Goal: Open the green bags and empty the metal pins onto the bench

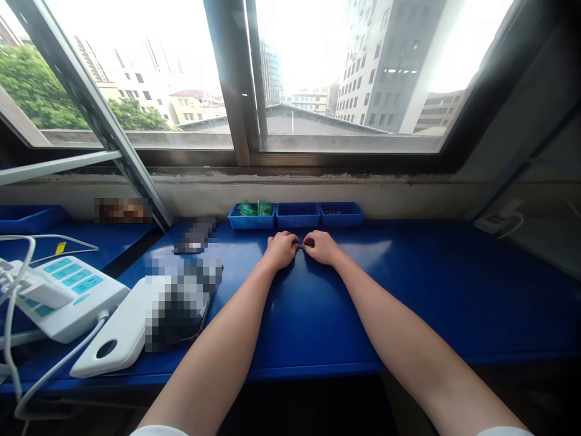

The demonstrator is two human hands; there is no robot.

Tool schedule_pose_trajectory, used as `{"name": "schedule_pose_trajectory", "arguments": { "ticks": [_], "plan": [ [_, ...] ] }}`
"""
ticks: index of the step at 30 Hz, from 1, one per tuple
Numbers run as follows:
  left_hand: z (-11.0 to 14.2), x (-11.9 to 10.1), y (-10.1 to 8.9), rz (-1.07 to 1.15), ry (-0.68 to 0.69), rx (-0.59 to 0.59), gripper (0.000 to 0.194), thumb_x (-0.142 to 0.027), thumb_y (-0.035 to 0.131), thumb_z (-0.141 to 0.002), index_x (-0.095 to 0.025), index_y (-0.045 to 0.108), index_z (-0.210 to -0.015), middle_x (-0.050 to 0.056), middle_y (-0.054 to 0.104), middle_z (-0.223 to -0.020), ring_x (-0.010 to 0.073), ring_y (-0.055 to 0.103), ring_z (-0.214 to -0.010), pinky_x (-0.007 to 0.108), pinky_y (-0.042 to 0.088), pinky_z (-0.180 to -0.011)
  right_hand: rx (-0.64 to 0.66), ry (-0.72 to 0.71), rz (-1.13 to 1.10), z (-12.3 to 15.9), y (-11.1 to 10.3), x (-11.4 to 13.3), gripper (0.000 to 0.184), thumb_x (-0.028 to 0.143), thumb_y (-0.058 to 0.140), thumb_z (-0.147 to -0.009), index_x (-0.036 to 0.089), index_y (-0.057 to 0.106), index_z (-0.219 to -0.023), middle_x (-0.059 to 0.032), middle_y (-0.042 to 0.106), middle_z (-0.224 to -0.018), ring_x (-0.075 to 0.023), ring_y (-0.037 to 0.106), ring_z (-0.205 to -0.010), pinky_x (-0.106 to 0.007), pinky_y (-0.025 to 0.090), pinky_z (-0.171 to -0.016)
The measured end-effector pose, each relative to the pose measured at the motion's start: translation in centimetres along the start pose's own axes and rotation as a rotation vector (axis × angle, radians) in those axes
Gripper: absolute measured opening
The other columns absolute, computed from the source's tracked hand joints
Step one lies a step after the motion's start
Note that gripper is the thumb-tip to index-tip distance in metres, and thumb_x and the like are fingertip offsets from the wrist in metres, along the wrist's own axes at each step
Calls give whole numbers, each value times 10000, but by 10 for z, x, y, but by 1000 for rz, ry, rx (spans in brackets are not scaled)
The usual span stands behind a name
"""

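Beyond the bench, a wide window in a dark metal frame (242, 121) faces buildings and trees. Below it, from where I stand, stretches a long, glossy blue tabletop (431, 272). Over on the person's left sits a white, blocky power strip with turquoise sockets (68, 290). Against the wall stand three small blue plastic trays (297, 225), side by side. Just in front of them, the left hand (284, 248) and right hand (321, 246) nearly meet, fingers pinched closed on one tiny, dark, shiny piece (300, 246) held between their fingertips.
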State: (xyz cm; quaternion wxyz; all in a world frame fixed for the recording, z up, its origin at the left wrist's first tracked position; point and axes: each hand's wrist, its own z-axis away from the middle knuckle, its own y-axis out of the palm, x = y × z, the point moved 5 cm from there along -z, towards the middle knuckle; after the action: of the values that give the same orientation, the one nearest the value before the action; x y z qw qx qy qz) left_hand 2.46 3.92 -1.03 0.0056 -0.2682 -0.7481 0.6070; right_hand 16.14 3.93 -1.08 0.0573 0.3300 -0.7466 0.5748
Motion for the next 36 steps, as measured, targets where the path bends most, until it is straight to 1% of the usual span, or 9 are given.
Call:
{"name": "schedule_pose_trajectory", "arguments": {
  "ticks": [4, 9, 13, 17, 20, 24, 28, 32, 36],
  "plan": [
    [-3, 7, 1, -3, -75, 29, 216, -371, 512, -820, -232, 652, -908, 65, 591, -1078, 259, 491, -1055, 403, 359, -889, 10, -39, -35, -3, 4, 1, 145, 229, 569, -775, 210, 688, -857, -49, 635, -880, -152, 589, -787, -254, 453, -739],
    [-3, 13, 0, -7, -177, 63, 275, -471, 528, -793, -241, 671, -841, 77, 557, -1111, 290, 443, -1095, 445, 343, -892, 6, -63, -45, -7, 4, 1, 141, 217, 579, -791, 208, 697, -868, -49, 644, -892, -161, 592, -833, -263, 454, -779],
    [-4, 14, -3, 8, -206, 74, 287, -491, 566, -758, -241, 695, -817, 71, 589, -1102, 287, 453, -1099, 417, 342, -899, -3, -52, -38, -8, 4, 3, 143, 216, 571, -802, 204, 699, -865, -50, 653, -896, -167, 595, -853, -267, 449, -792],
    [-5, 16, -8, 81, -229, 59, 312, -519, 585, -735, -237, 707, -789, 56, 674, -938, 259, 533, -996, 368, 374, -864, -12, -39, -37, -6, 4, 4, 137, 230, 570, -803, 207, 695, -854, -53, 652, -896, -171, 596, -856, -275, 447, -793],
    [-4, 18, -12, 128, -249, 10, 258, -465, 599, -739, -233, 703, -787, 44, 692, -851, 239, 581, -897, 354, 397, -828, -19, -42, -49, -5, 4, 4, 146, 272, 594, -785, 202, 688, -872, -57, 648, -883, -175, 590, -835, -285, 453, -755],
    [-4, 15, -16, 143, -202, -75, 204, -393, 575, -771, -224, 688, -795, 37, 684, -922, 221, 592, -899, 334, 407, -824, -114, -96, -90, -3, -2, 8, 221, 296, 636, -745, 193, 670, -938, -55, 646, -879, -178, 568, -846, -291, 452, -750],
    [-4, 8, -19, 174, -134, -149, 208, -367, 530, -807, -218, 676, -811, 33, 667, -956, 199, 590, -913, 316, 412, -836, -170, -159, -181, -3, -6, 13, 126, 266, 573, -793, 195, 674, -818, -32, 653, -810, -149, 564, -759, -264, 440, -718],
    [-5, 7, -19, 232, -115, -182, 217, -363, 509, -822, -213, 665, -824, 32, 657, -936, 187, 589, -897, 304, 431, -816, -215, -147, -247, -1, -11, 14, 148, 281, 574, -786, 185, 656, -862, -28, 655, -838, -130, 547, -687, -244, 433, -655],
    [-5, 7, -18, 285, -92, -217, 218, -354, 504, -824, -200, 659, -826, 34, 661, -927, 180, 595, -863, 289, 445, -786, -233, -134, -254, 0, -14, 14, 152, 281, 567, -786, 183, 649, -868, -28, 658, -852, -127, 550, -695, -241, 433, -679]
  ]
}}
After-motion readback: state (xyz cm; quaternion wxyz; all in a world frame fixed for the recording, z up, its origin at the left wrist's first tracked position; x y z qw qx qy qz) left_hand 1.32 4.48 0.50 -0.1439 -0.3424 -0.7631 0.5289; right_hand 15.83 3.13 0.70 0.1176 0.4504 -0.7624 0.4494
